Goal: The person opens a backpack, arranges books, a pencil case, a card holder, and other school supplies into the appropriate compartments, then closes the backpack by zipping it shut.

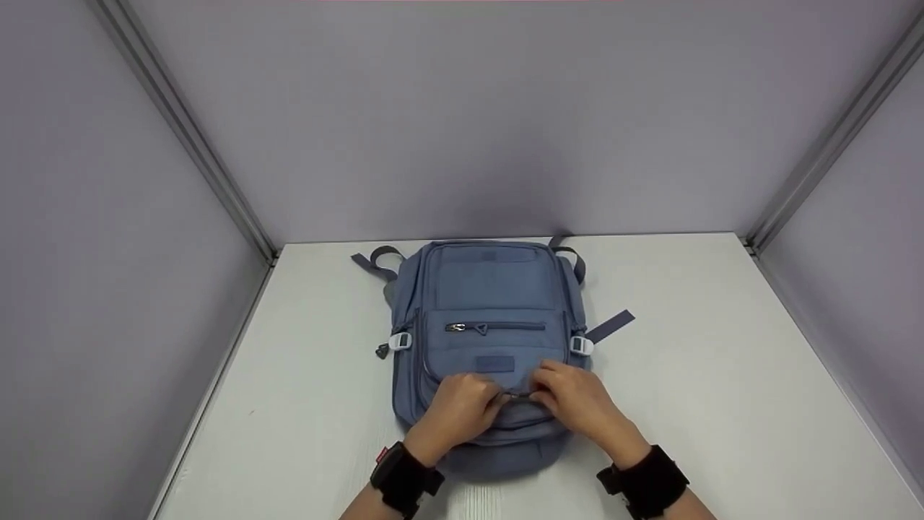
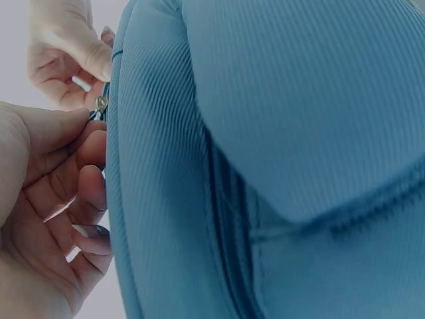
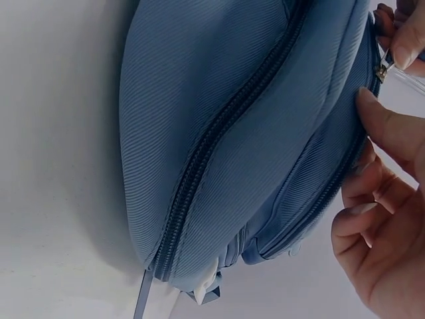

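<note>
A blue backpack point(image 1: 494, 282) lies front side up on the white table. Over its lower end, my two hands meet at the zipper of the front pocket. My left hand point(image 1: 465, 404) pinches the metal zipper pull point(image 3: 388, 64) between thumb and finger. Just beside the slider, my right hand point(image 1: 577, 401) pinches the pocket's zippered edge point(image 3: 364, 136), its other fingers curled beneath. The left wrist view shows the zipper slider point(image 2: 101, 104) between the hands. A second, longer zipper point(image 3: 199, 153) curves round the main compartment and looks closed there.
The white table point(image 1: 722, 375) extends on both sides of the backpack, with grey panels behind and beside it. Loose straps point(image 1: 611, 326) stick out from the bag's sides, near white buckles point(image 1: 582, 346). A smaller front zipper point(image 1: 505, 327) crosses the pocket. Black bands point(image 1: 644, 482) circle both wrists.
</note>
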Tool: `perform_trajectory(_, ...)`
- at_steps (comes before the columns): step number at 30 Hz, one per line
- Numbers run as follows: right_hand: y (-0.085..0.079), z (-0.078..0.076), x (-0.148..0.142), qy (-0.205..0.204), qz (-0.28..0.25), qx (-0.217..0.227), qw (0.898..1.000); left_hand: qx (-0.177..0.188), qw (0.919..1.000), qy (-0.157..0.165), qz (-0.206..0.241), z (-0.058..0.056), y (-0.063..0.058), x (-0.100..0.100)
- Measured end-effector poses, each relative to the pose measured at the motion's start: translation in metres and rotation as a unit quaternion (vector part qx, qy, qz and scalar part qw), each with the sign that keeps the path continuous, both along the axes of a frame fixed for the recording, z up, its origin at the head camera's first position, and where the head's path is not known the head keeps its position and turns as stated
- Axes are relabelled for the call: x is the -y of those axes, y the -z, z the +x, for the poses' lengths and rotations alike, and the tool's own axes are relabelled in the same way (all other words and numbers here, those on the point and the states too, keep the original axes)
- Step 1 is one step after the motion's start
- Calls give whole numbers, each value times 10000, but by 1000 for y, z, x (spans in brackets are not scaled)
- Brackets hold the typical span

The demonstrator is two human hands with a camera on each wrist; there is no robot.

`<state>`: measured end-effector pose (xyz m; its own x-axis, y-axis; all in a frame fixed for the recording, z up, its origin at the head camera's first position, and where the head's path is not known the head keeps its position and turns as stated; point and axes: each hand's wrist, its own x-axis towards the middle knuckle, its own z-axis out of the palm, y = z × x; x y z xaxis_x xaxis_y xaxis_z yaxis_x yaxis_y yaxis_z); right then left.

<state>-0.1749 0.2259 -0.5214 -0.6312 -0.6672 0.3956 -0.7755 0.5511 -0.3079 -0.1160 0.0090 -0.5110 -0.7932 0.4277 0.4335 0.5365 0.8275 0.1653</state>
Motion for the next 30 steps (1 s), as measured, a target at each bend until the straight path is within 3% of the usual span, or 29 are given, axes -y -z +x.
perform_trajectory(13,-2,1,-1,31,6,136,9999,309,9982,-256,452,11,-4,30)
perform_trajectory(22,-1,1,-2,60,-1,226,9997,754,9925,-344,899,14,-4,53)
perform_trajectory(30,-2,1,-4,102,35,259,9996,809,9891,-654,1043,14,-3,73)
